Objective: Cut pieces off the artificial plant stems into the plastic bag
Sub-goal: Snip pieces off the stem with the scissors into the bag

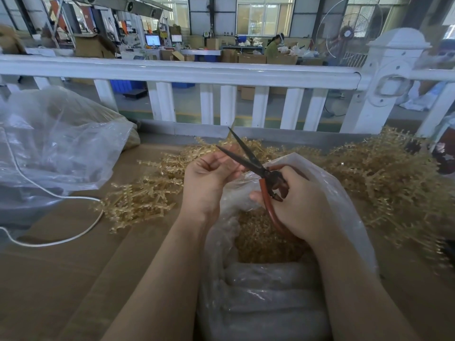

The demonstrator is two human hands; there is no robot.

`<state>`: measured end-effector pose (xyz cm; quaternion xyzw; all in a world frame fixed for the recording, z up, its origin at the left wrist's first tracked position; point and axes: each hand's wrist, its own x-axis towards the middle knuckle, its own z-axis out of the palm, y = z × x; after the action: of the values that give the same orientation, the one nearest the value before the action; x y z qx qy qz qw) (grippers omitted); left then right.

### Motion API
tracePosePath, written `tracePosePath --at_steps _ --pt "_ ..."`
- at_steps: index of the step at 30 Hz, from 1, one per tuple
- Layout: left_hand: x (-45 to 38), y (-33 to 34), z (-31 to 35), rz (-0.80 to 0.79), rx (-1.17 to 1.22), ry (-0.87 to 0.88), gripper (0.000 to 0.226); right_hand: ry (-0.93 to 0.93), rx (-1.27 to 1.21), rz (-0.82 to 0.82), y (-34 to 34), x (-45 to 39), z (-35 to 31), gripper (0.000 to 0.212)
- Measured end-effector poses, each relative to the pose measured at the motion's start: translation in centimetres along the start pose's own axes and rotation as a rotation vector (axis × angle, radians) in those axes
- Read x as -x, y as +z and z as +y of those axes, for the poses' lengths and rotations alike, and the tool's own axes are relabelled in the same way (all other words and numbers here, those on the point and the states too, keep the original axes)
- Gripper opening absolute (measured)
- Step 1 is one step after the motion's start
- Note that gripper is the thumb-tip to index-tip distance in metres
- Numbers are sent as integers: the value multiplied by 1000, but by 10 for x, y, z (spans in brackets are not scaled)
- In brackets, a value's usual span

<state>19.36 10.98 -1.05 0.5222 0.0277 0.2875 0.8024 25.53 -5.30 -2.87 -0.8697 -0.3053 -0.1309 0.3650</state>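
Left hand (pixel 209 178): I hold it raised at centre, palm turned toward me, fingers curled inward and pinching at the tips, forearm bare and rising from lower left. Right hand (pixel 298 203): just beside it, back toward me, fingers wrapped through and around red scissor handles (pixel 267 193), forearm bare, entering from lower right.

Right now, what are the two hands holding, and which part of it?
The right hand holds the scissors by their red handles, blades open. The left hand has its fingers curled near the blades; what it pinches, likely a stem, cannot be told.
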Motion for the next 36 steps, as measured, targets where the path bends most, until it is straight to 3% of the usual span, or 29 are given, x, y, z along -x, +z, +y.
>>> tracePosePath --at_steps 15,30,36 --pt "-1 -5 1 -10 -47 49 19 -49 58 99 0 2 -1 78" --pt "-1 -10 4 -11 -180 63 10 -76 34 97 -1 5 1 75" --pt "-1 -8 3 -22 -378 121 17 -102 106 119 -4 4 -1 72"
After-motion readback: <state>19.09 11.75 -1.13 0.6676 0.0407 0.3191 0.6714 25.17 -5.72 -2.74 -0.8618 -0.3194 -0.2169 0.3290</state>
